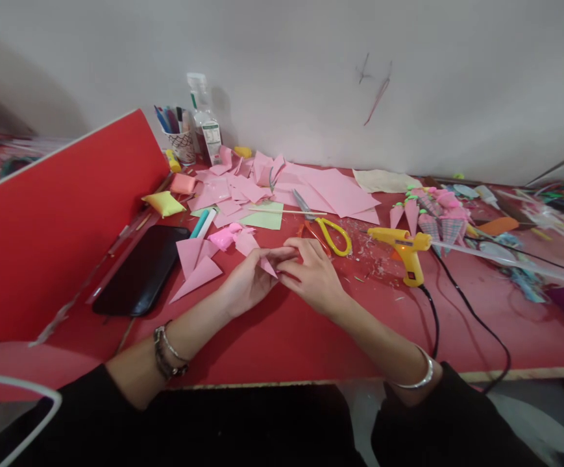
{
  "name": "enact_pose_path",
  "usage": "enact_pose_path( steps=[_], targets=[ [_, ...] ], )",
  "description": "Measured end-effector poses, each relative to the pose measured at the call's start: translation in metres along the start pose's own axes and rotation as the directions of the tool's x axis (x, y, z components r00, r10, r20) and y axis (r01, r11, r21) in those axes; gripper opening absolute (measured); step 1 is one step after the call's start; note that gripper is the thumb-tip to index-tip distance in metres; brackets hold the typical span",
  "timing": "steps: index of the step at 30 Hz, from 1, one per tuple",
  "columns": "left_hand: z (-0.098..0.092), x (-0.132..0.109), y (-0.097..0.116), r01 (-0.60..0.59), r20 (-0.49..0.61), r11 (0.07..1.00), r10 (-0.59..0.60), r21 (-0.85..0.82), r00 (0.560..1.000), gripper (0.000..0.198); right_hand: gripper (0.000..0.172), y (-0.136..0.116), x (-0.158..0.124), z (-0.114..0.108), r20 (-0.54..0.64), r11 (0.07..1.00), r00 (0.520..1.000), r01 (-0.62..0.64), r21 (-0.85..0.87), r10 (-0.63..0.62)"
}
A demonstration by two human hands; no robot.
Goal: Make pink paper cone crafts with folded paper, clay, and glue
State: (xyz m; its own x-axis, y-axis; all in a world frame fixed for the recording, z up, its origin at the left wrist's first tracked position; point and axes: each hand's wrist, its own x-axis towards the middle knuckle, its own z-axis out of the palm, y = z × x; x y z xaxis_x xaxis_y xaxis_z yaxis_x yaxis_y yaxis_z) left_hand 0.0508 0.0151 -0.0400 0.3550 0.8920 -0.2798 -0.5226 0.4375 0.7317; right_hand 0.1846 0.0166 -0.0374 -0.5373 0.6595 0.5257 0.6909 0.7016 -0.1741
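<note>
Over the red table [282,344], my left hand [252,279] and my right hand [313,275] meet, fingertips close together. Between them is a small piece of pink paper [268,266] with its tip pointing down; both hands have fingers curled round it. Just left of my hands lie pink paper triangles [196,277] and a bright pink lump [224,237]. Scissors with yellow and red handles [335,236] rest beyond my right hand. To the right, a yellow glue gun [407,250] lies with its cord trailing toward the front edge.
A red board [67,227] leans at the left beside a black phone [143,269]. Pink sheets [333,189] and scraps spread along the back, near a glass bottle [208,133] and a pen cup [182,146]. Small paper cones [430,214] are piled at the right.
</note>
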Motion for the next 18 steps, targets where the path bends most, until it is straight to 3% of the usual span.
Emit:
enact_pose_path(
  steps=[5, 9, 13, 15, 18],
  targets=[
    [-0.001, -0.002, 0.003, -0.069, -0.003, 0.985, 0.07, 0.16, 0.998, 0.019, 0.01, 0.003, 0.002, -0.005, -0.085, 0.985, 0.995, -0.038, 0.168, 0.053],
    [-0.003, -0.004, 0.004, -0.128, -0.047, 0.924, 0.155, 0.359, 0.987, 0.03, 0.006, 0.006, 0.004, -0.009, -0.146, 0.879, 0.956, -0.164, 0.447, 0.253],
    [-0.004, -0.01, 0.005, -0.221, 0.083, 0.707, 0.224, 0.672, 0.971, 0.032, 0.005, 0.008, 0.005, -0.007, -0.094, 0.699, 0.898, -0.264, 0.665, 0.429],
    [-0.003, -0.012, 0.006, -0.243, 0.148, 0.594, 0.204, 0.767, 0.968, 0.033, 0.009, 0.009, 0.005, -0.007, -0.066, 0.669, 0.888, -0.292, 0.683, 0.456],
    [-0.003, -0.015, 0.007, -0.231, 0.18, 0.509, 0.147, 0.829, 0.973, 0.034, 0.016, 0.01, 0.005, -0.006, -0.019, 0.658, 0.895, -0.312, 0.685, 0.445]
  ],
)
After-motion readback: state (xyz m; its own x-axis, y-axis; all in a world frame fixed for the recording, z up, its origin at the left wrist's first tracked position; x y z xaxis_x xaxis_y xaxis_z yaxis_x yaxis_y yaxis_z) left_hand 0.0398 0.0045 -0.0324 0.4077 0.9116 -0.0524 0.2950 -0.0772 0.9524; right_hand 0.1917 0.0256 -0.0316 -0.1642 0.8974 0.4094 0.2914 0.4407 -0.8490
